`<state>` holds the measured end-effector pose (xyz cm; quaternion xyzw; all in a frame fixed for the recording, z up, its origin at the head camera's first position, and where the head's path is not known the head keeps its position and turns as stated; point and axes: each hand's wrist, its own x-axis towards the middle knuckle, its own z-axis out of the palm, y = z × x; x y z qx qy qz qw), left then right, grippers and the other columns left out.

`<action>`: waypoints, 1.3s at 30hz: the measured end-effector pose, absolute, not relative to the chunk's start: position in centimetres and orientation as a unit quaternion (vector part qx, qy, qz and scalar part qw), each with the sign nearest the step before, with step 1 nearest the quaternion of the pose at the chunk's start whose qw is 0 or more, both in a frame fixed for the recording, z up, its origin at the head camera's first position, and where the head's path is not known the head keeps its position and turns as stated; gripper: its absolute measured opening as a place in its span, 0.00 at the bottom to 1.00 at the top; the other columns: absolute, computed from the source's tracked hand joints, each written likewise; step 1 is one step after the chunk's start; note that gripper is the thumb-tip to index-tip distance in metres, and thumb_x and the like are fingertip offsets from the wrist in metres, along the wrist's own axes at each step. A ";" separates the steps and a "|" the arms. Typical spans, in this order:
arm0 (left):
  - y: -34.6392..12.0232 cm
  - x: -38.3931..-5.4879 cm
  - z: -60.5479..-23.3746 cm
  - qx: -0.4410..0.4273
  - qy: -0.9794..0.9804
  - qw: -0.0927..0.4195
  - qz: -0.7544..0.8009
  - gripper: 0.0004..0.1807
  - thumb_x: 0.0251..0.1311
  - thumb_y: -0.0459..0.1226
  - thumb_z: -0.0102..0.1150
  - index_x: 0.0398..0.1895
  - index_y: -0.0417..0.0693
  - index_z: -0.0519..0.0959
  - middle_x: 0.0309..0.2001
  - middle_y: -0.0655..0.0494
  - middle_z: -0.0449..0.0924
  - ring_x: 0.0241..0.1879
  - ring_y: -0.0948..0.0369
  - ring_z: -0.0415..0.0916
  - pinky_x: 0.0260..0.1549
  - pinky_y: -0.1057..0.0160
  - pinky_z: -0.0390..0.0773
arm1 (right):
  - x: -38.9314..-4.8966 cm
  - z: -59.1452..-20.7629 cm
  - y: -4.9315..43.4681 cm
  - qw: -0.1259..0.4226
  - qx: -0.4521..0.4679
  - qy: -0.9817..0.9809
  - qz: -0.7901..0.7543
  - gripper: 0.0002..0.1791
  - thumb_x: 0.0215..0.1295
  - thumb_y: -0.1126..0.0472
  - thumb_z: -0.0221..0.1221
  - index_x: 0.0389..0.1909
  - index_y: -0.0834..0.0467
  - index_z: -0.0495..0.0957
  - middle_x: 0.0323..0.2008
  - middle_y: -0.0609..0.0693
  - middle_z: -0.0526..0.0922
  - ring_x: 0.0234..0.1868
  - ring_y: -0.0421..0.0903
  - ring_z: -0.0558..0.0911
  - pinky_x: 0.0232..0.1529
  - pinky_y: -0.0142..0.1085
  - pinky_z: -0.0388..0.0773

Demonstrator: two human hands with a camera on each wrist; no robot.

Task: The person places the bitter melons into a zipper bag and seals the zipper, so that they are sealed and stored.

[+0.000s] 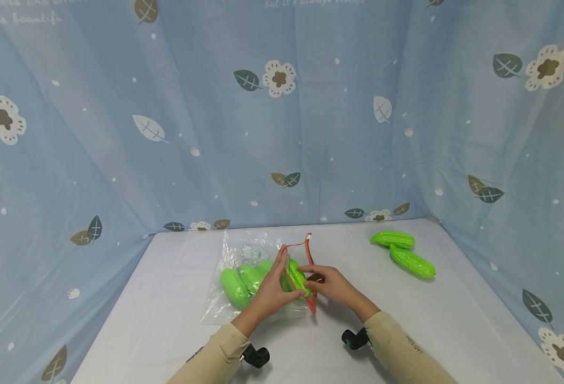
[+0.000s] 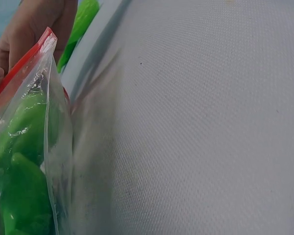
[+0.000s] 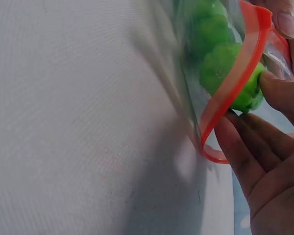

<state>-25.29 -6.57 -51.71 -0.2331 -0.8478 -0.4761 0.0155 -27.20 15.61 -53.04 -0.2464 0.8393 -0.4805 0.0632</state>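
A clear zip bag point(image 1: 216, 304) with a red rim lies on the table, several green gourd-like shapes point(image 1: 235, 288) inside it. At the bag's mouth my left hand point(image 1: 269, 290) holds the red rim, fingers along one side and thumb by the opening. My right hand point(image 1: 333, 285) grips a bright green, ridged toy gourd point(image 1: 296, 277) between thumb and fingers, its far part within the bag's mouth. In the right wrist view, the lobed end of that gourd point(image 3: 250, 98) shows at the red rim, beside the right thumb and fingertips.
Two more green toy gourds, a shorter one point(image 1: 393, 239) and a longer one point(image 1: 412, 262), touch each other at the table's back right. A white cloth covers the table point(image 1: 166, 293). A blue patterned curtain point(image 1: 205, 138) hangs behind it and at both sides.
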 end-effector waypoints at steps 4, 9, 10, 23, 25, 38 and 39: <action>-6.6 -25.3 -51.7 -0.232 -0.851 0.013 -0.471 0.62 0.54 0.47 0.77 0.83 0.44 0.44 0.83 0.56 0.36 0.78 0.50 0.50 0.71 0.42 0.61 | -27.2 -53.3 15.5 0.072 -0.243 0.841 -0.478 0.22 0.70 0.62 0.63 0.65 0.53 0.79 0.58 0.54 0.83 0.47 0.48 0.86 0.42 0.35 0.84; -6.7 -25.3 -51.9 -0.229 -0.854 0.007 -0.467 0.62 0.55 0.50 0.75 0.83 0.47 0.43 0.83 0.62 0.34 0.78 0.51 0.50 0.71 0.43 0.60 | -27.2 -53.5 15.4 0.084 -0.246 0.842 -0.473 0.22 0.71 0.62 0.63 0.65 0.55 0.79 0.60 0.54 0.82 0.47 0.46 0.86 0.41 0.34 0.83; -6.7 -25.3 -51.9 -0.227 -0.855 0.005 -0.466 0.62 0.56 0.50 0.75 0.83 0.47 0.42 0.83 0.62 0.34 0.78 0.51 0.49 0.71 0.43 0.60 | -27.2 -53.5 15.4 0.084 -0.247 0.843 -0.471 0.21 0.71 0.62 0.63 0.64 0.55 0.79 0.61 0.55 0.81 0.47 0.46 0.86 0.41 0.34 0.83; -6.9 -25.4 -52.3 -0.222 -0.852 -0.004 -0.474 0.62 0.55 0.46 0.76 0.83 0.47 0.43 0.83 0.55 0.35 0.79 0.50 0.44 0.72 0.41 0.58 | -27.0 -53.3 15.6 0.072 -0.249 0.854 -0.451 0.21 0.71 0.61 0.63 0.63 0.53 0.80 0.60 0.53 0.82 0.49 0.47 0.85 0.47 0.36 0.83; -6.9 -25.4 -52.3 -0.221 -0.852 -0.004 -0.475 0.61 0.55 0.46 0.76 0.83 0.46 0.43 0.83 0.54 0.36 0.79 0.50 0.44 0.72 0.41 0.58 | -27.0 -53.3 15.7 0.069 -0.246 0.857 -0.448 0.20 0.71 0.60 0.64 0.62 0.52 0.80 0.59 0.53 0.83 0.49 0.47 0.85 0.46 0.36 0.83; -6.8 -25.5 -52.2 -0.214 -0.856 -0.011 -0.471 0.62 0.54 0.47 0.77 0.83 0.49 0.43 0.82 0.66 0.33 0.78 0.54 0.48 0.73 0.45 0.56 | -26.6 -53.6 17.3 0.048 -0.238 0.859 -0.452 0.20 0.71 0.61 0.63 0.62 0.57 0.80 0.54 0.54 0.85 0.48 0.48 0.86 0.47 0.36 0.84; -6.8 -25.5 -52.2 -0.215 -0.855 -0.011 -0.471 0.62 0.54 0.46 0.77 0.83 0.49 0.43 0.82 0.66 0.34 0.78 0.54 0.48 0.73 0.45 0.56 | -26.6 -53.7 17.5 0.047 -0.240 0.858 -0.452 0.20 0.71 0.61 0.63 0.63 0.57 0.80 0.55 0.54 0.85 0.49 0.48 0.86 0.48 0.36 0.84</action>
